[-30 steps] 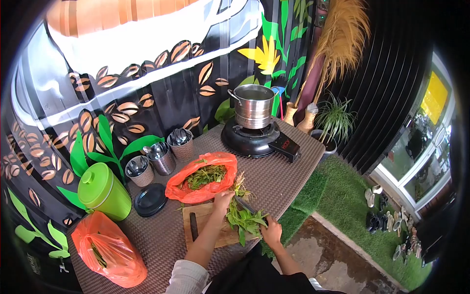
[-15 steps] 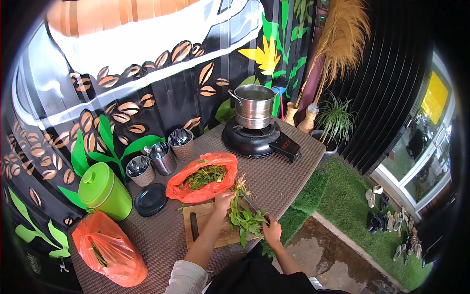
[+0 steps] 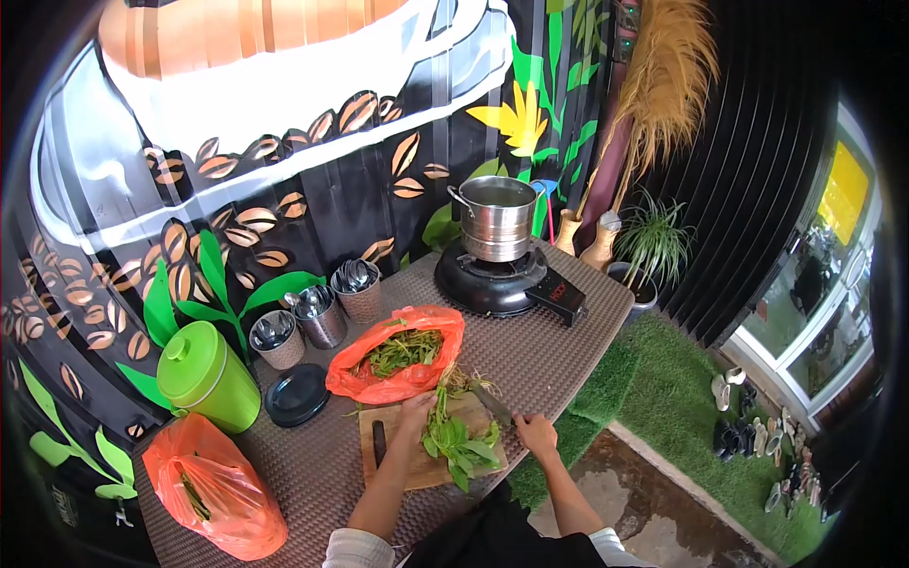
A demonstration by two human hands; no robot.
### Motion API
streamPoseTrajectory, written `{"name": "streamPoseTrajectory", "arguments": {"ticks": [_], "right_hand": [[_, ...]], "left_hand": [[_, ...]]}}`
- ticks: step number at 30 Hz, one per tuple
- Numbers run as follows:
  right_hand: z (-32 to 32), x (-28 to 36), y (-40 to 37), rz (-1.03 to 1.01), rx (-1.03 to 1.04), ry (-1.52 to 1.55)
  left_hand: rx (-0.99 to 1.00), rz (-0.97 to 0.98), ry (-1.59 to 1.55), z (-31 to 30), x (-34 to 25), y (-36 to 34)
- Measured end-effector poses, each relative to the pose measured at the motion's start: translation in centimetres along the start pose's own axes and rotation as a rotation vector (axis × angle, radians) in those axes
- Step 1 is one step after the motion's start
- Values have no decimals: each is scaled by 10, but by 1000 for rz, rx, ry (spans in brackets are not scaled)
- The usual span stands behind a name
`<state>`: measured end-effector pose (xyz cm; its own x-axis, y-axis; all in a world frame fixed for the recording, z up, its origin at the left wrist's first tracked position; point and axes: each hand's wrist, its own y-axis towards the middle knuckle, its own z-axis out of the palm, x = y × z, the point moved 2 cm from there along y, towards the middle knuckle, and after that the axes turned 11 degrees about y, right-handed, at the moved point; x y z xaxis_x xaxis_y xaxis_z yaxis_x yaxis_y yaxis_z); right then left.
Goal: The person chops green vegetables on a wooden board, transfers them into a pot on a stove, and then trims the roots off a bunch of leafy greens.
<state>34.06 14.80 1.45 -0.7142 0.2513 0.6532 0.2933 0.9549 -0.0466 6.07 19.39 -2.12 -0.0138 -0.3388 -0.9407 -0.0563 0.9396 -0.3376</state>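
At lower centre, the left hand [image 3: 417, 413] closes round one leafy bunch [image 3: 454, 440] over one board [image 3: 386, 464], and the right hand [image 3: 536, 434] grips one knife [image 3: 496, 407]. Centre to lower left are two orange bags [image 3: 398, 355], one open; above, three cups [image 3: 322, 317] and one pot [image 3: 496, 220].

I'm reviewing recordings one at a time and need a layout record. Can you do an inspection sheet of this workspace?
Surface: brown textured table
Job's things: greens on board; knife; more greens in open bag
Clutter: three cutlery cups, green container, black lid or plate, full orange bag, pot on burner
Grippers: bare hands; left hand holds greens, right hand holds knife
Cables: nothing seen
Surroundings: painted wall, plant, artificial-looking grass, shoes, glass door
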Motion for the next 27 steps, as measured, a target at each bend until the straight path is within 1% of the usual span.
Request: {"name": "streamPoseTrajectory", "arguments": {"ticks": [1,2,3,4,7,9,10,11,13,14,16,17,18,19,20,21,22,24,25,26,27], "right_hand": [[-1,-1,0,-28,-52,-40],[-4,-4,2,-28,-53,-40],[-9,-1,3,52,93,83],[-13,0,1,132,239,206],[-20,-2,0,178,283,245],[-36,6,-10,177,293,281],[-41,9,-13,175,307,319],[-34,-1,-11,175,308,316],[-26,-15,-9,-28,89,328],[-24,-20,-9,-27,89,326],[-37,-3,-28,-83,-23,401],[-39,2,-36,-82,-23,400],[-39,7,-44,-149,68,471],[-36,12,-50,-216,158,541],[-28,12,-56,-214,153,541],[-16,13,-63,-307,163,622],[-8,18,-68,-403,172,702],[5,26,-74,-400,187,759],[8,29,-76,-397,209,818],[8,31,-77,-394,207,820],[6,36,-76,-348,256,786]], "left_hand": [[0,1,-1,1,7,6],[15,50,-43,3,12,11],[30,101,-84,4,13,13],[30,101,-83,3,15,15],[66,48,-93,6,13,17],[61,-30,-62,10,2,8],[60,-30,-64,11,-5,4],[77,-41,-37,13,-12,-3],[95,-50,-11,18,-16,-7],[108,-18,-55,20,-15,-8],[122,9,-101,22,-10,-10],[170,24,-141,22,-9,-8],[218,41,-179,24,-15,-10],[221,41,-179,25,-19,-14],[296,41,-274,28,-23,-20],[371,42,-369,31,-32,-29],[376,45,-367,28,-32,-35],[609,94,-560,25,-29,-50],[669,100,-620,24,-28,-54],[714,90,-672,24,-26,-57],[744,74,-719,24,-24,-60]]}}
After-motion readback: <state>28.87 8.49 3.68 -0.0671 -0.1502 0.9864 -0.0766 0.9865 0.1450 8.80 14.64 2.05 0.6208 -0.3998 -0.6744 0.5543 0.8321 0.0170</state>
